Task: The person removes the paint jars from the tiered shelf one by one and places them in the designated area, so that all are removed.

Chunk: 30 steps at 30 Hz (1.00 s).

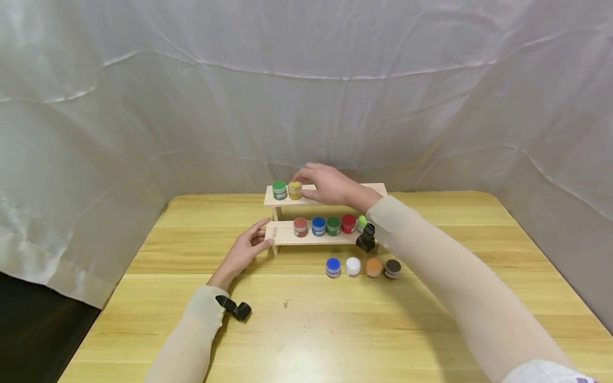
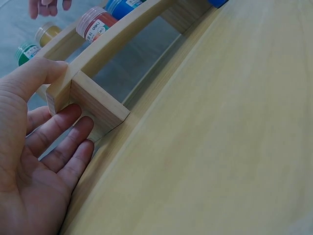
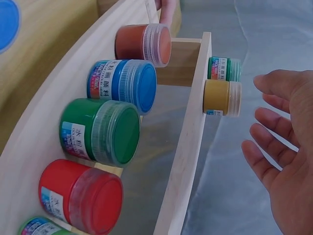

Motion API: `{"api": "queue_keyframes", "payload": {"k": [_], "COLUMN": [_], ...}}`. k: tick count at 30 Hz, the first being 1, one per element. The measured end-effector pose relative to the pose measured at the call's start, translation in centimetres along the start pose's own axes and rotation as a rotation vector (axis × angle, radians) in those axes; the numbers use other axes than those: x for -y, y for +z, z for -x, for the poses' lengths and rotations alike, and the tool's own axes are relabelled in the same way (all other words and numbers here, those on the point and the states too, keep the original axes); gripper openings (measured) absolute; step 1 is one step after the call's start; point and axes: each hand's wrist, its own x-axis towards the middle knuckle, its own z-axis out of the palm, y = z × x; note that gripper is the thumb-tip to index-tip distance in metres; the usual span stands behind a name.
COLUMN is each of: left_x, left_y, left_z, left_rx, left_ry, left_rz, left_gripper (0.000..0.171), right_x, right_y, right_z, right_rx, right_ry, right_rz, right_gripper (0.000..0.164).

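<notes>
My right hand (image 1: 330, 185) hovers beside a yellow paint jar (image 1: 295, 191) on the upper tier of a two-tier wooden rack (image 1: 282, 232). In the right wrist view its relaxed fingers are spread, apart from the yellow jar's lid (image 3: 234, 99). Just left of that jar stands a green paint jar (image 1: 279, 190). My left hand (image 1: 241, 254) grips the left end of the lower tier; the left wrist view shows its thumb on top and fingers beneath. Along that tier are a brownish-red jar (image 1: 300, 227), a blue jar (image 1: 319, 226), a dark green jar (image 1: 333, 226) and a red jar (image 1: 348, 224).
A light green jar (image 1: 362, 222) is partly hidden by the right wrist camera (image 1: 366, 238). Before the rack, a blue jar (image 1: 333, 267), white jar (image 1: 353, 266), orange jar (image 1: 373, 267) and dark brown jar (image 1: 392, 269) stand on the wooden table (image 1: 297, 340). Grey cloth (image 1: 306, 117) hangs behind.
</notes>
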Motion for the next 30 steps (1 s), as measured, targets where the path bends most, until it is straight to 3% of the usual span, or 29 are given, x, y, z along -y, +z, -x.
{"api": "queue_keyframes", "payload": {"k": [18,30], "left_x": [0.2,0.2], "left_y": [0.6,0.7], "left_z": [-0.2,-0.2], "left_rx": [0.017,0.014], "left_ry": [0.003,0.002], "left_rz": [0.027,0.016], "left_gripper": [0.064,0.064], "right_x": [-0.5,-0.9], "right_y": [0.6,0.5], "right_z": [-1.8,-1.9], "right_rx": [0.12,0.162], "right_ry": [0.011,0.019], "right_rz": [-0.037,-0.023], "right_gripper": [0.043,0.039]}}
